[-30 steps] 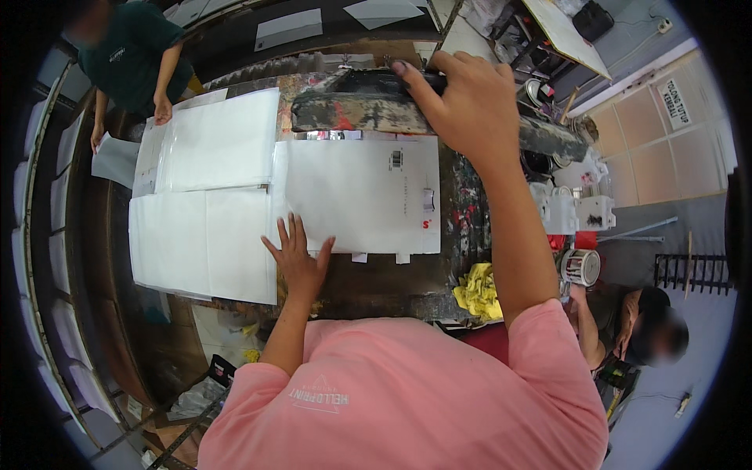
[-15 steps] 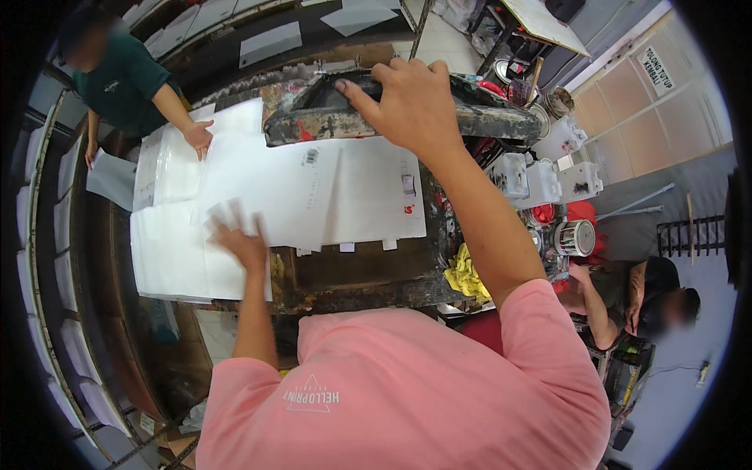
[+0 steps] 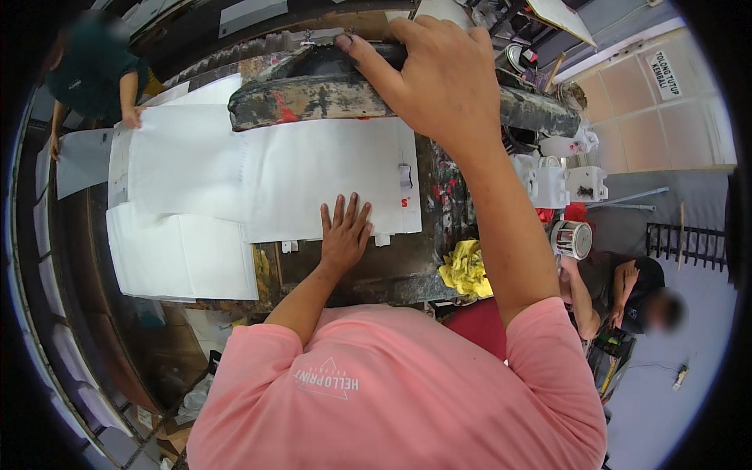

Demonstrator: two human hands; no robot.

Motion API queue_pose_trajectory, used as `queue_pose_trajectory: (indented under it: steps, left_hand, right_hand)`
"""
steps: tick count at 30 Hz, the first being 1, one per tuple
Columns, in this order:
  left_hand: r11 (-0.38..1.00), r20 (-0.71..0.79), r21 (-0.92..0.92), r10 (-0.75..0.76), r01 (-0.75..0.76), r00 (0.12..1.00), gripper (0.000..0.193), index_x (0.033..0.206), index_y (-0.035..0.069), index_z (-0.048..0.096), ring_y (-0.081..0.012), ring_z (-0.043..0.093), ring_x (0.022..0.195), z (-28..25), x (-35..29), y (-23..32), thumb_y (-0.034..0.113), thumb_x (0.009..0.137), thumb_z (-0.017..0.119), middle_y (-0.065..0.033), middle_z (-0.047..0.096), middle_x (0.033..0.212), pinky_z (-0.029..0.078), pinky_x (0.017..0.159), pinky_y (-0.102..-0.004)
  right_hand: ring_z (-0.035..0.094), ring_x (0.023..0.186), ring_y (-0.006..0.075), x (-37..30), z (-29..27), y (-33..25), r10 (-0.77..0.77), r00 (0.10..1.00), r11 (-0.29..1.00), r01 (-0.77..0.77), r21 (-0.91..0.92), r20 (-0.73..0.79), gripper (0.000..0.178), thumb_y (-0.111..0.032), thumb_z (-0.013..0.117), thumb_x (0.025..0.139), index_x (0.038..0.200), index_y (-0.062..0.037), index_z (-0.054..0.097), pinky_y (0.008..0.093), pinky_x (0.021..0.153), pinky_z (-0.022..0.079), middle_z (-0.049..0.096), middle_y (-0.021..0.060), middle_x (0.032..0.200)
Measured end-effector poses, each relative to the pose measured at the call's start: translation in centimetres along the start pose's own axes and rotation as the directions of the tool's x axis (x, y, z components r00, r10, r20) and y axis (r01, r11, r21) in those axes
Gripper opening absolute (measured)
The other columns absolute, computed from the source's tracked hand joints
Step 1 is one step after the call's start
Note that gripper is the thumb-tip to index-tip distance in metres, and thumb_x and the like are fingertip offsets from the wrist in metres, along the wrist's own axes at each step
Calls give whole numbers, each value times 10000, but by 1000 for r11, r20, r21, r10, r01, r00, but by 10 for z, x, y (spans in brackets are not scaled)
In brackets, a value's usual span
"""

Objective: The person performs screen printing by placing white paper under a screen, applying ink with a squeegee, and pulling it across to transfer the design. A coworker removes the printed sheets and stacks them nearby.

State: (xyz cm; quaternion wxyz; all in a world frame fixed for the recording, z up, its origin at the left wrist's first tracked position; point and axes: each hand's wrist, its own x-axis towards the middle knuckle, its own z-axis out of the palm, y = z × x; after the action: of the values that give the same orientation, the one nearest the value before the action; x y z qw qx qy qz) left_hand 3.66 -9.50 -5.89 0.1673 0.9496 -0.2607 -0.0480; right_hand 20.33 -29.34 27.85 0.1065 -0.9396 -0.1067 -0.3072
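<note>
My right hand [image 3: 450,90] grips the near bar of a paint-stained wooden screen-printing frame [image 3: 305,102], which is tilted up at the far side of the worktable. The thumb points left along the bar; the other fingertips are partly hidden. Below the frame a large white sheet [image 3: 317,172] lies on the table. My left hand [image 3: 345,231] rests palm down near its front edge, fingers stretched and spread, holding nothing. More white sheets [image 3: 180,251] are stacked to the left, overlapping it. Small pale tabs [image 3: 382,240] poke out under the front edge.
A person [image 3: 94,78] in a dark green shirt stands far left, holding a grey sheet [image 3: 82,160]. On the right are a yellow cloth [image 3: 466,270], white plastic containers [image 3: 548,188] and a paint tin [image 3: 572,239]. Another person [image 3: 627,290] sits beyond the tin. Shelving racks line the left.
My left hand has moved right, from over the left sheets onto the large sheet, which now lies straighter. The raised frame appears closer. The person at left has drawn their hand back.
</note>
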Motion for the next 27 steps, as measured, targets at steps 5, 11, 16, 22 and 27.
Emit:
queue_pose_trajectory:
  steps: [5, 11, 16, 22, 27]
  left_hand:
    - [1000, -21, -3, 12, -12, 1000, 572, 1653, 164, 449, -437, 214, 1639, -2, -2, -3, 405, 1135, 462, -177, 316, 1757, 80, 1286, -714]
    - [690, -12, -673, -369, 265, 929, 641, 1666, 45, 374, -433, 349, 1588, -77, 16, 11, 359, 1133, 543, -202, 334, 1743, 213, 1317, -557]
    - [-780, 263, -606, -381, -155, 886, 1061, 1666, -79, 172, -415, 405, 1546, -222, -14, 42, 718, 1041, 489, -285, 409, 1647, 351, 1281, -536]
    - [-692, 587, -675, -293, 256, 754, 1431, 1639, -109, -112, -477, 471, 1478, -97, -62, -16, 972, 877, 434, -368, 331, 1628, 420, 1241, -538]
    - [-741, 724, -560, -220, 371, 654, 1460, 1631, -80, -250, -471, 450, 1504, -43, -56, -46, 983, 877, 407, -405, 267, 1655, 439, 1221, -533]
  right_hand:
    - [717, 872, 293, -2, 3, -2, -16, 998, 1000, 15, -14, -67, 629, -664, 625, 971, 975, -72, 837, 473, 865, 409, 774, 124, 894]
    - [708, 923, 314, -20, 11, 0, -10, 1000, 1000, 10, 0, -21, 652, -682, 611, 973, 1081, -68, 802, 492, 880, 435, 753, 136, 926]
    - [628, 1080, 346, -119, 22, -19, 7, 938, 1000, -9, 3, 345, 573, -565, 685, 947, 1232, -67, 688, 511, 881, 451, 680, 171, 1112]
    - [605, 1173, 322, -246, 87, -15, -70, 830, 995, 21, 94, 553, 464, -162, 780, 827, 1277, -146, 667, 496, 965, 426, 671, 89, 1217]
    - [610, 1204, 294, -294, 111, -30, -12, 743, 995, -55, 79, 669, 462, -164, 766, 848, 1301, -152, 673, 516, 1011, 407, 677, 68, 1228]
